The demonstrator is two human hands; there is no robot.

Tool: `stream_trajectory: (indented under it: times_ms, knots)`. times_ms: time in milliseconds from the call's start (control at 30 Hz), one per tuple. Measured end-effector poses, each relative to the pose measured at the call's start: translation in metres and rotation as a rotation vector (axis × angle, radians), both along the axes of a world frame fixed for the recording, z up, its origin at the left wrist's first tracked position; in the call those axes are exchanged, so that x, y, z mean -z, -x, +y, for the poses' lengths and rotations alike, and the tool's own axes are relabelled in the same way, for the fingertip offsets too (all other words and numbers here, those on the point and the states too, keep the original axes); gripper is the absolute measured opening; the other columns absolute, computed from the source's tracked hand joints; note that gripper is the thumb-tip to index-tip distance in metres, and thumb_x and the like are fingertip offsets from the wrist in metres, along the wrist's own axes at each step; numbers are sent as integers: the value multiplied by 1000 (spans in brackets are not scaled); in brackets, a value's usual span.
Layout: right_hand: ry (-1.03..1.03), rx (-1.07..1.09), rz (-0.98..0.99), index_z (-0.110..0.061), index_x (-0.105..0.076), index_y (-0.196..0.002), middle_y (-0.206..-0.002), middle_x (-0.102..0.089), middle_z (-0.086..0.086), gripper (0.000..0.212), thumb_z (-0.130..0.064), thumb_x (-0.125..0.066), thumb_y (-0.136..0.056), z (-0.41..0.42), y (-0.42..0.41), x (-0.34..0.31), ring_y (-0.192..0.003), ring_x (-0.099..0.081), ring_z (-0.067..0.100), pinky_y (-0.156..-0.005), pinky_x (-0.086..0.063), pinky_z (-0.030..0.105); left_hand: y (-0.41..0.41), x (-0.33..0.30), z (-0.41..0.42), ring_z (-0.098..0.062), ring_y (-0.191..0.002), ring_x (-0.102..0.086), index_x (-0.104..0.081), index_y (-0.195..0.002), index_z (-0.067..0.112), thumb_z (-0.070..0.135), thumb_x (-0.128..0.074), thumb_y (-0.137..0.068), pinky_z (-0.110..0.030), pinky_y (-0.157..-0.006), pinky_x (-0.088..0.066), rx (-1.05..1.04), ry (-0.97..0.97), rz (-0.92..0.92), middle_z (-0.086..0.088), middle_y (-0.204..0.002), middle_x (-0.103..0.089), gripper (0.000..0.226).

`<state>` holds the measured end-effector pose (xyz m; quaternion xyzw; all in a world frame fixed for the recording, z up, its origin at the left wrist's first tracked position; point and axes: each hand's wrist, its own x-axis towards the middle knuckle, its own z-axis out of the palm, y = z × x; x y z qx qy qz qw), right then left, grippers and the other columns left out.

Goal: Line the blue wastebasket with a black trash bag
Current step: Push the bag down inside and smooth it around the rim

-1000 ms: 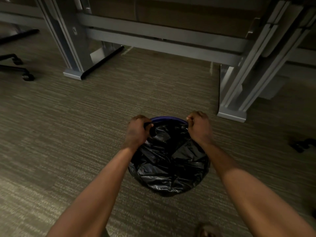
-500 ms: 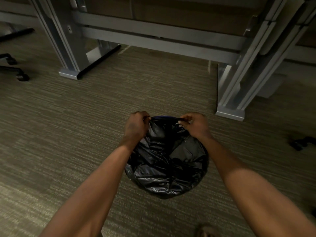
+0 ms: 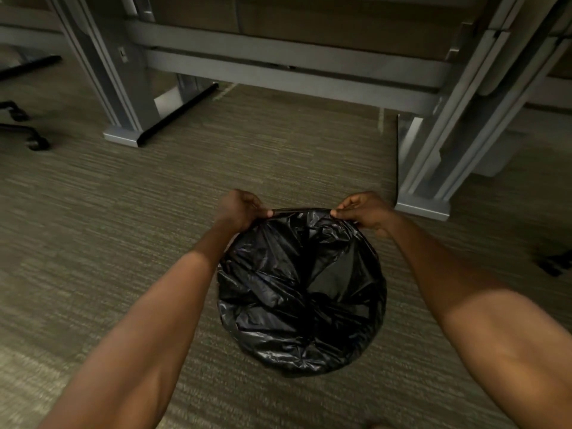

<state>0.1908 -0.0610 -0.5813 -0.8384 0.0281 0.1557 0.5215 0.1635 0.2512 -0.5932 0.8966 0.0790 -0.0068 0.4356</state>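
A crinkled black trash bag [image 3: 297,292] covers the round wastebasket standing on the carpet in the lower middle of the head view. The bag drapes over the near and side rim, and no blue of the basket shows. My left hand [image 3: 240,210] pinches the bag's edge at the far left of the rim. My right hand [image 3: 363,210] pinches the same edge at the far right. Between the two hands the bag's edge is stretched taut along the far rim.
Grey metal desk legs stand on the carpet behind the basket, one at the far left [image 3: 122,131] and one close by at the right [image 3: 422,202]. A black chair base with casters [image 3: 28,131] sits at the left edge. Another dark object [image 3: 554,264] lies at the right.
The blue far rim, visible a second ago, is now covered by the bag's edge. Both hands have pulled that edge tight across it.
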Motion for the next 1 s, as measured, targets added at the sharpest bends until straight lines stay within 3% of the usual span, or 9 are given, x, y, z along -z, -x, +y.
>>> stream_trajectory:
  times_ms: [267,433,500,533,633,733,867,933,1000]
  knots:
    - [-58,95,50,-13,-75,-78,-57,-73,-11,14,-19,-85,-86,9,7,18,-49,-65,-1,-50,-51,11,5,16,-1,-22,-83,-69,-80,-99,0,24,-83,-90,-36,-86,-59,-89,358,185,-15,-93,-77,26]
    - [-20,175,95,-15,-78,-82,-67,-74,-3,26,-39,-78,-91,8,15,37,-63,-66,11,-55,-53,13,3,24,4,-20,-70,-65,-74,-79,8,19,-79,-93,-19,-56,-59,-120,401,265,1,-60,-74,19]
    - [51,210,77,-16,-81,-90,-75,-74,1,43,-57,-69,-92,5,17,38,-68,-66,12,-66,-52,21,0,26,6,-27,-79,-68,-74,-89,1,14,-75,-96,-36,-81,-66,-176,432,183,-12,-76,-75,15]
    - [97,229,68,-17,-81,-91,-77,-71,1,52,-65,-60,-94,4,19,37,-69,-64,11,-71,-49,24,0,26,7,-32,-85,-70,-74,-96,-2,15,-71,-99,-43,-89,-63,-208,375,97,-20,-86,-75,17]
    - [45,378,51,-18,-79,-87,-86,-74,5,65,-71,-42,-99,5,23,28,-73,-67,18,-77,-54,32,18,10,6,-33,-92,-74,-78,-103,4,26,-63,-104,-29,-70,-46,-252,-113,-309,-19,-98,-79,27]
    - [169,423,-149,-13,-78,-102,-107,-79,13,63,-66,-43,-101,0,38,11,-100,-73,31,-90,-55,38,69,-9,-2,-17,-91,-72,-76,-108,19,31,-57,-103,-27,-76,-53,132,-217,-612,-2,-104,-79,23]
    - [493,89,-322,-38,-42,-152,-157,-50,8,82,-86,-41,-85,7,85,12,-141,-51,32,-111,-45,42,131,-9,-32,-18,-115,-70,-75,-120,27,44,-52,-102,-35,-96,-56,779,-500,-263,4,-122,-76,34]
    - [593,-64,-263,-47,-15,-160,-167,-33,11,94,-85,-49,-81,12,101,23,-148,-42,36,-116,-42,49,136,-10,-35,-22,-128,-64,-72,-130,28,43,-57,-102,-38,-106,-51,858,-673,-53,1,-134,-72,35]
    - [617,-103,-232,-44,-15,-162,-163,-39,14,96,-72,-63,-85,7,103,30,-144,-46,39,-114,-44,46,133,-17,-28,-26,-132,-61,-70,-134,28,44,-62,-100,-37,-109,-49,831,-833,95,-4,-139,-69,38]
